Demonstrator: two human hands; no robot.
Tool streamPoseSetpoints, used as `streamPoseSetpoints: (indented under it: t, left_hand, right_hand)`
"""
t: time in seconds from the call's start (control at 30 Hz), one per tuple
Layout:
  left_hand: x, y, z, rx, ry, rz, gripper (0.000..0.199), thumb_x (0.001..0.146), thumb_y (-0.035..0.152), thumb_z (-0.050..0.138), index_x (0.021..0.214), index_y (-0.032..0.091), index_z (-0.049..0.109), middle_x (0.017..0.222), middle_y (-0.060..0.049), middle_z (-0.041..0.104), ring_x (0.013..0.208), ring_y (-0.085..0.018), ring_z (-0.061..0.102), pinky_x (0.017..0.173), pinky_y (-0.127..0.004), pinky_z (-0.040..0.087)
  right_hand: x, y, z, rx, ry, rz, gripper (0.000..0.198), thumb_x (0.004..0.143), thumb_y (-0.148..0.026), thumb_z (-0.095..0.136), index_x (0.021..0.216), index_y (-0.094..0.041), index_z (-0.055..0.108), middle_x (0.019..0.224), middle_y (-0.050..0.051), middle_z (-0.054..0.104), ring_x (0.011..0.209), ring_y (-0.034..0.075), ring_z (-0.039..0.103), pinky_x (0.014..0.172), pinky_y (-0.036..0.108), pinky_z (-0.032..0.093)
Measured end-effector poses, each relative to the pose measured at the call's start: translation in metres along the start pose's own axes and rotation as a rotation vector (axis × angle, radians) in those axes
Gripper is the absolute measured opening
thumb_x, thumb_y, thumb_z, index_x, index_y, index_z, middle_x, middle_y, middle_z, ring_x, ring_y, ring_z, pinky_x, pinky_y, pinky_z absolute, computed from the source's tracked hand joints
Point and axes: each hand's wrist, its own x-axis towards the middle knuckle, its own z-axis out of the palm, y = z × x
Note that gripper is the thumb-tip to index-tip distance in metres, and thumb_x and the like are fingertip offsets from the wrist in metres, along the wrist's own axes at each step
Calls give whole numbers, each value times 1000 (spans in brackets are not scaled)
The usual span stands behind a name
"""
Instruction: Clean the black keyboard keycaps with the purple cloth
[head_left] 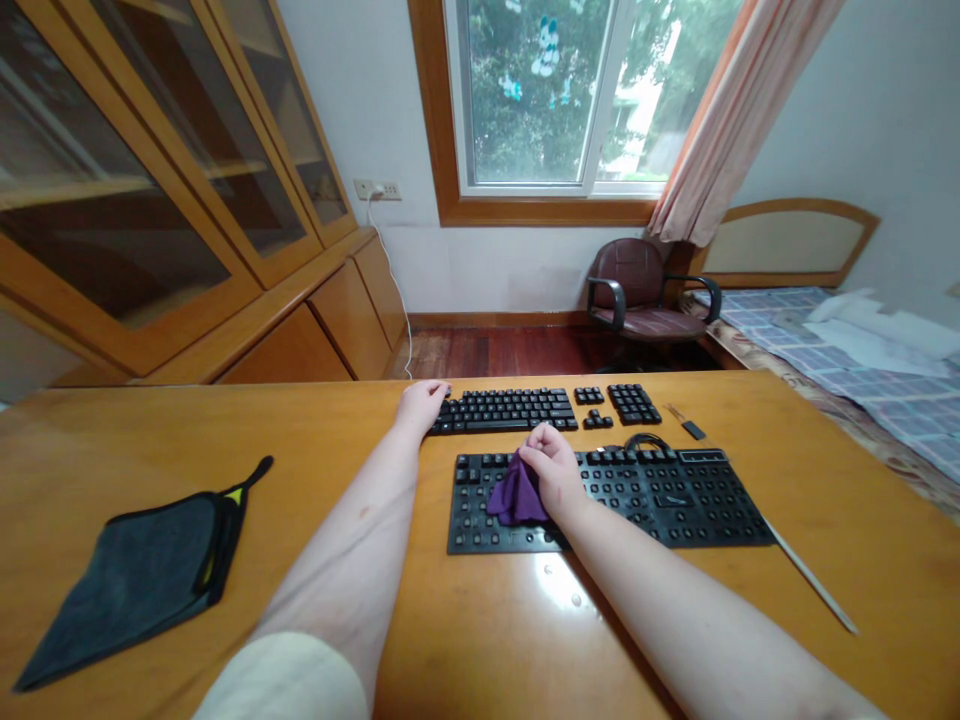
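Pinches a purple cloth point(515, 495) in the right hand point(555, 474) at 9 o'clock on a keyboard point(712, 508) stripped of most keys, seemingly bar its top row point(487, 461), with the left hand point(421, 405) bunched, grip unclear, by loose keys point(517, 408) at 11 o'clock.

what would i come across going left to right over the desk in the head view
Folded grey cloth → left hand → purple cloth → block of number-pad keycaps → small dark item → thin pale stick.
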Motion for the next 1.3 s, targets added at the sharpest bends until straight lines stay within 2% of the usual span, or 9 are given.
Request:
streamPoseSetpoints:
  t: [0.23, 0.57, 0.73, 0.83, 0.97, 1.1, 1.17, 1.2, 1.3]
  left_hand:
    - [-1, -3, -1, 38, 32, -89, 24, 71, 38, 55, 81, 22, 71, 88, -7, 71, 86, -25, 62, 79, -32, 44]
    - [-4, 0, -13, 84, 147, -215, 23, 71, 35, 55, 77, 19, 71, 95, -16, 68, 99, -38, 55, 87, -50, 36]
    - [-7, 1, -13, 2, 219, -227, 9, 66, 29, 64, 67, 20, 66, 90, -14, 67, 105, -37, 52, 92, -50, 33]
    - [-8, 0, -15, -105, 294, -231, 6, 66, 24, 64, 69, 19, 64, 88, -13, 66, 101, -33, 55, 92, -47, 35]
    - [-10, 2, -22, -333, 470, -245, 18, 78, 25, 52, 93, 17, 59, 97, -10, 62, 93, -21, 60, 86, -36, 45]
    - [-18, 22, -28, -606, 585, -290, 21, 80, 22, 50, 98, 13, 55, 87, -7, 62, 77, -13, 63, 76, -29, 50]
    - [-34, 42, -28, -721, 550, -272, 19, 76, 23, 57, 92, 13, 57, 79, -4, 62, 72, -10, 63, 74, -27, 52]
    - [-47, 53, -26, -892, 497, -260, 20, 72, 23, 62, 89, 14, 58, 77, -2, 61, 70, -10, 62, 75, -28, 52]
    - [-94, 85, -15, -1125, 259, -255, 29, 62, 26, 72, 86, 14, 61, 74, 0, 62, 68, -9, 62, 76, -29, 52]
  right_hand:
    - [0, -2, 1, 7, 0, 3, 20, 68, -23, 62, 65, -22, 42, 54, -7, 42, 49, 11, 39, 51, 24, 32]
    - [-2, -8, 5, 23, 11, 11, 21, 67, -23, 62, 63, -22, 41, 52, -7, 41, 48, 10, 38, 50, 24, 31]
    - [-2, -7, 4, 23, 9, 1, 21, 68, -22, 62, 64, -21, 42, 52, -7, 41, 48, 10, 38, 50, 24, 30]
    - [0, -5, 2, 16, -2, 0, 20, 68, -22, 62, 64, -21, 42, 53, -7, 43, 48, 9, 38, 50, 23, 30]
    - [1, -3, 1, 13, -2, -5, 21, 68, -23, 62, 65, -20, 42, 53, -8, 42, 48, 8, 37, 50, 22, 30]
    - [1, -1, 3, 62, 0, 11, 21, 72, -27, 62, 70, -21, 42, 53, -9, 40, 47, 8, 39, 50, 21, 32]
    - [2, -1, 4, 99, -7, 31, 21, 74, -30, 61, 73, -22, 42, 54, -9, 42, 47, 9, 42, 49, 21, 33]
    - [2, -1, 5, 108, -5, 36, 21, 74, -31, 61, 75, -22, 42, 54, -9, 43, 47, 9, 43, 49, 21, 34]
    - [3, -3, 8, 77, 20, 25, 21, 74, -34, 61, 76, -22, 43, 55, -9, 44, 46, 8, 43, 46, 20, 32]
